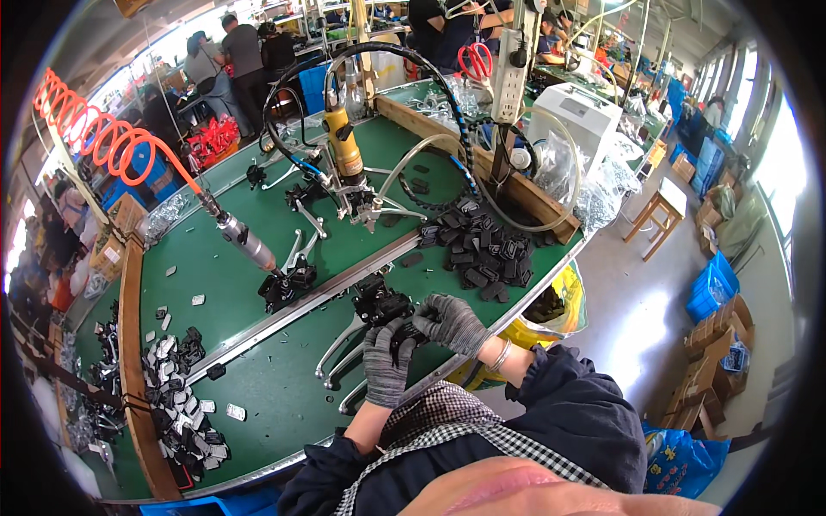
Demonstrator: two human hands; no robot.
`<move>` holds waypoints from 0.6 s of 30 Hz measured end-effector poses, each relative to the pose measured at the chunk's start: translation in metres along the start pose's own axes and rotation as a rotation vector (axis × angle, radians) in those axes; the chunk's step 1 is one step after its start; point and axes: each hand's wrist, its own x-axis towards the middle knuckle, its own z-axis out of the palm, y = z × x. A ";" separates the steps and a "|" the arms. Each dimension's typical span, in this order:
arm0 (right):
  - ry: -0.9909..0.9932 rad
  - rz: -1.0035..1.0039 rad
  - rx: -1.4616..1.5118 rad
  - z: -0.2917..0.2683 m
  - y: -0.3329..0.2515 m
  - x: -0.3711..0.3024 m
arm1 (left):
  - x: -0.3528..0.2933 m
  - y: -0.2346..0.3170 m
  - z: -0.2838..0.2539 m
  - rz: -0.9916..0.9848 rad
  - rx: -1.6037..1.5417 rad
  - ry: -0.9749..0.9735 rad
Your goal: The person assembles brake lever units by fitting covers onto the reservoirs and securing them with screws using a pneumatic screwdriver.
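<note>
My left hand [387,361], in a grey striped knit glove, is closed around the black body of a brake lever assembly [406,334] near the table's front edge. From the right, my right hand [449,323], gloved alike, pinches at the same body; its fingertips cover whatever small piece they hold. Just beyond my hands lie more brake lever assemblies [379,303] with black bodies, their silver levers [341,346] pointing toward me on the left. A heap of small black parts [482,249] sits beyond my right hand.
A pneumatic screwdriver [245,242] hangs on an orange coiled hose [107,138] at left. A yellow tool [342,142] stands over a fixture. Silver and black covers [176,387] lie by a wooden rail [133,361]. A metal strip [318,297] crosses the green table [211,271]. Co-workers stand far back.
</note>
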 end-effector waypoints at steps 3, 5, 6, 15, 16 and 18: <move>0.057 -0.112 -0.226 0.004 0.002 -0.002 | 0.000 0.001 -0.001 -0.012 -0.024 -0.017; 0.076 -0.164 -0.186 0.004 0.001 -0.003 | 0.000 0.000 -0.001 -0.014 -0.042 -0.017; 0.056 -0.128 -0.254 0.004 0.001 -0.004 | 0.000 0.000 -0.001 -0.018 -0.071 -0.012; -0.058 0.039 0.155 0.013 0.016 -0.012 | 0.001 0.000 -0.001 0.051 -0.029 -0.016; -0.057 0.040 0.155 0.014 0.020 -0.011 | 0.002 0.001 -0.001 0.052 -0.030 -0.017; 0.000 -0.133 0.122 0.015 0.028 -0.010 | 0.005 0.003 0.000 0.052 -0.035 -0.069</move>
